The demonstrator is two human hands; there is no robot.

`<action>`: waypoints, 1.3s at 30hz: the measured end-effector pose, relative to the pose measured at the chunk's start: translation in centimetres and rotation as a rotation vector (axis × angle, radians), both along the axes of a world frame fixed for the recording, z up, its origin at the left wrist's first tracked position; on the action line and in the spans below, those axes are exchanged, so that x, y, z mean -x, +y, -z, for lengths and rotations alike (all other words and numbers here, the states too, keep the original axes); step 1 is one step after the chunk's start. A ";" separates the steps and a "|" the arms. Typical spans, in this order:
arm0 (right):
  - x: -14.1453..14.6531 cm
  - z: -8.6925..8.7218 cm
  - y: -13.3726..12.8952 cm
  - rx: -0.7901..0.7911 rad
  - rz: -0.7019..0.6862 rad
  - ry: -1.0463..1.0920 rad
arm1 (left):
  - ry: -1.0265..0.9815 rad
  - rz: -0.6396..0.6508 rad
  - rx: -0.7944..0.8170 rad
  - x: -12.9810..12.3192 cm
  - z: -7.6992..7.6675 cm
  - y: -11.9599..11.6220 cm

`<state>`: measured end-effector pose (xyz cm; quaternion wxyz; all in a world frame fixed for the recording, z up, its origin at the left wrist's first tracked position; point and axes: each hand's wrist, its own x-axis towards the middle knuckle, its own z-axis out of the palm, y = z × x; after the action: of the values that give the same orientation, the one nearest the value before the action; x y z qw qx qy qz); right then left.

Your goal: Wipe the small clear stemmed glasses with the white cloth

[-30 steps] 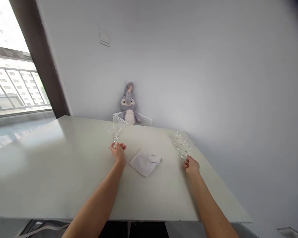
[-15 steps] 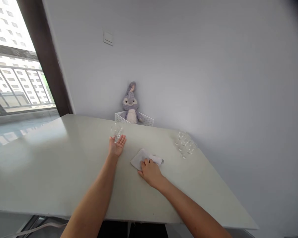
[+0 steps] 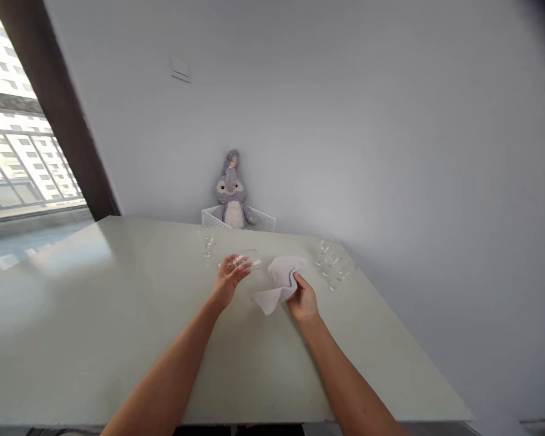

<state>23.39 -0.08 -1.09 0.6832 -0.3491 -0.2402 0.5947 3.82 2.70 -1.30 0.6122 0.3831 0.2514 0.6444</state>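
My left hand [image 3: 227, 281] is closed around a clear stemmed glass [image 3: 253, 259], tilted on its side with its bowl toward the right. To its right, my right hand [image 3: 304, 300] grips a white cloth [image 3: 281, 272], bunched at the fingers, with one corner hanging to the left. The cloth and the held glass are apart. Another clear glass [image 3: 208, 245] stands upright on the table behind my left hand. Several more clear glasses [image 3: 333, 260] are grouped at the right, beyond my right hand.
The pale table [image 3: 118, 327] reaches to the wall. At its far edge a grey plush toy [image 3: 231, 188] sits in a white perforated basket [image 3: 266, 223]. A window [image 3: 22, 151] with a dark frame is at the left.
My left hand has taken hold of a glass and lifted it. My right hand has raised the cloth, which lay on the table, and moved right. The view has shifted slightly.
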 end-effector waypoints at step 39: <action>2.1 0.5 -1.9 -0.049 -0.563 -0.119 | 0.780 0.103 -0.397 -2.2 -1.1 -3.3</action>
<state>21.29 -2.02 -1.63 0.4843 -0.2861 -0.3816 0.7335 6.01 -0.55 -0.23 0.4173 0.7198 0.3155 0.4562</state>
